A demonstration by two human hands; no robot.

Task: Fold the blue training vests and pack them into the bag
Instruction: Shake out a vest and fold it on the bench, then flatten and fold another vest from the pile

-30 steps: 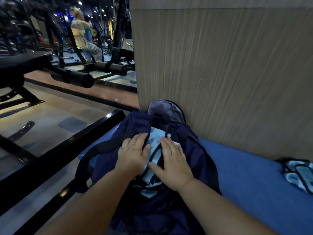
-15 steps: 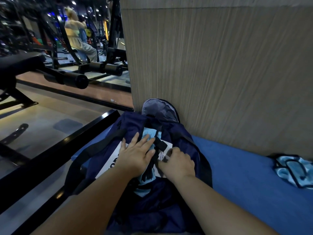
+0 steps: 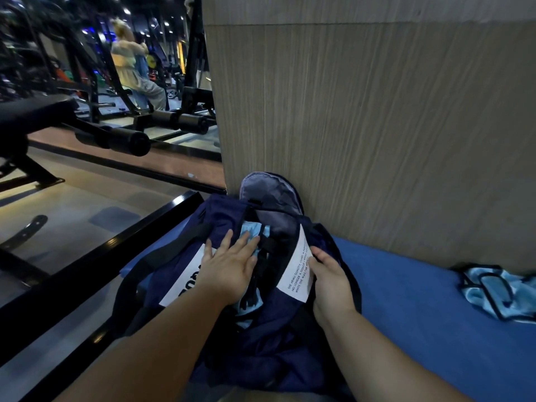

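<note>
A navy duffel bag (image 3: 278,352) lies open on the blue mat (image 3: 420,314), its far end against a wooden wall. A folded light blue vest (image 3: 251,231) with black trim sits inside the opening. My left hand (image 3: 229,271) lies flat, fingers spread, on the vest and the bag's left flap. My right hand (image 3: 330,282) grips the bag's right edge, beside its white printed label (image 3: 298,268), and pulls it outward. Another light blue vest (image 3: 499,294) lies crumpled on the mat at the far right.
The wooden wall (image 3: 377,126) rises right behind the bag. A black metal rail (image 3: 95,256) borders the mat on the left, with gym floor beyond. Benches and padded rollers (image 3: 127,139) stand further left. A person (image 3: 130,71) sits at a machine in the background.
My right hand left the vest and took hold of the bag's right edge, spreading the opening. My left hand stayed pressed on the vest. Both white labels came into view.
</note>
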